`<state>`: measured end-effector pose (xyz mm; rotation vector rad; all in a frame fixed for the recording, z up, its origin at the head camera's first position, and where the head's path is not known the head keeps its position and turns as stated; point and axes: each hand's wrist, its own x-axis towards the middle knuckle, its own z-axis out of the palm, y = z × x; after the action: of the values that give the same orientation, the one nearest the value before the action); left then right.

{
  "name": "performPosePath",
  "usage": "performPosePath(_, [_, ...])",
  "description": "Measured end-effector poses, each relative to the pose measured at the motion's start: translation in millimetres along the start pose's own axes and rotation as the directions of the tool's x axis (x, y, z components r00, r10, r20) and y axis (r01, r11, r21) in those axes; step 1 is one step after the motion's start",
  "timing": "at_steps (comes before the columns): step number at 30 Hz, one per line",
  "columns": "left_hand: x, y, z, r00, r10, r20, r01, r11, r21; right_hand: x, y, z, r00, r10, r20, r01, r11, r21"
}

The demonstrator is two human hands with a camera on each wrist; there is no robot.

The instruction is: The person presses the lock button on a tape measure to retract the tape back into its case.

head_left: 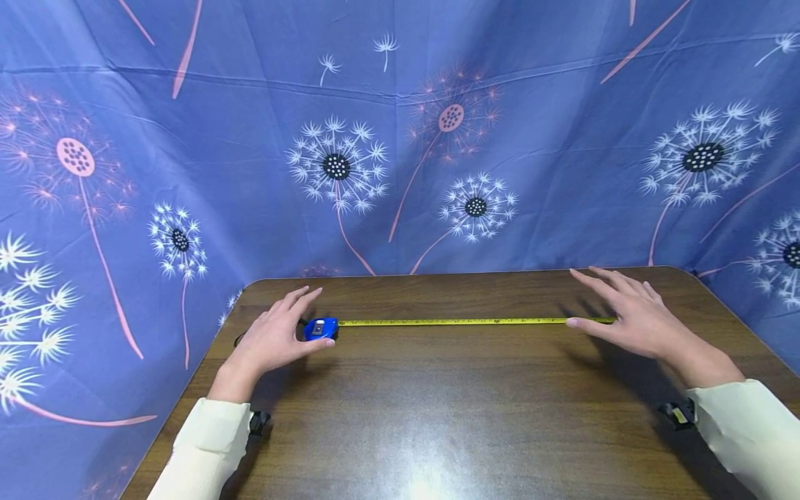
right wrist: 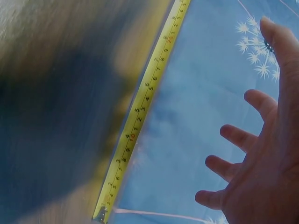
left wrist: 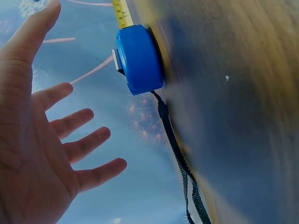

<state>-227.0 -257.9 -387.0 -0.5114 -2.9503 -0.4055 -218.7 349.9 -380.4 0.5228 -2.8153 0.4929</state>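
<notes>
Cream cloth sleeve (head_left: 203, 444) at eight o'clock leads to the left hand (head_left: 269, 340), fingers spread, gripping nothing, near the blue tape measure (head_left: 321, 329). Its rounded, plastic-looking case sits at ten o'clock on the glossy wood-grain table (head_left: 437, 396), a woven black strap (left wrist: 173, 133) trailing toward nine. Toward three runs the thin yellow blade (head_left: 437, 321), probably straight because it is drawn out along the tabletop. At two o'clock the right hand (head_left: 637, 319) hovers near the blade's end, empty, fingers parted, apparently clear of the printed scale.
</notes>
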Motion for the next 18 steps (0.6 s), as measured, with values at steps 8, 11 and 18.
performPosePath(8, [-2.7, -2.2, 1.7, 1.000, 0.005, -0.017, -0.006, 0.998, -0.065, -4.7, 8.9, -6.5, 0.999, 0.022, 0.024, -0.022, 1.000, -0.003])
performPosePath(11, [-3.7, -3.6, 2.9, 1.000, 0.005, -0.017, -0.007, 0.995, -0.096, -5.6, 12.6, -7.1, 1.000, 0.018, 0.016, -0.018, 1.000, -0.009])
performPosePath(18, [-3.8, -5.6, 5.8, 1.000, 0.012, -0.004, -0.013, 0.984, -0.176, -9.6, 20.3, -8.9, 1.000, 0.016, 0.003, -0.016, 1.000, -0.023])
